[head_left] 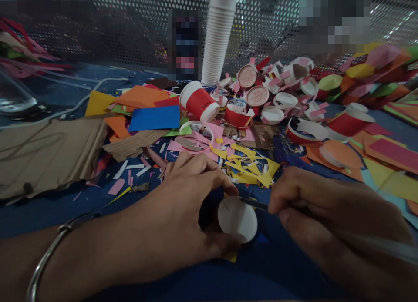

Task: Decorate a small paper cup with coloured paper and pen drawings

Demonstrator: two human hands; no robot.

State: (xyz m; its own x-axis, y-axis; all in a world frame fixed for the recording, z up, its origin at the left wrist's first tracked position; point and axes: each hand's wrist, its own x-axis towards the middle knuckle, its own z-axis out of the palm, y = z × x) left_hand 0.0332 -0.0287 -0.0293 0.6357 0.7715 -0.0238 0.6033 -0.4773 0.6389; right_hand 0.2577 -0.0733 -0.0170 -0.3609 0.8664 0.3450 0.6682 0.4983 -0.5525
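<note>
My left hand [186, 206] is wrapped round a small paper cup lying on its side, whose round white bottom [237, 219] faces me. My right hand [326, 210] is closed in a pinch on a thin dark tool [257, 204], its tip touching the cup's rim. A metal bangle [48, 254] sits on my left wrist. Both hands rest low over the blue table [137, 206].
Coloured paper scraps [248, 162] and sheets [153, 118] litter the table. A tall stack of white cups [218, 36] stands at the back before a perforated metal screen. Cut red cups [199, 102] and cup pieces [281, 95] pile at the right. Brown cardboard [45, 154] lies left.
</note>
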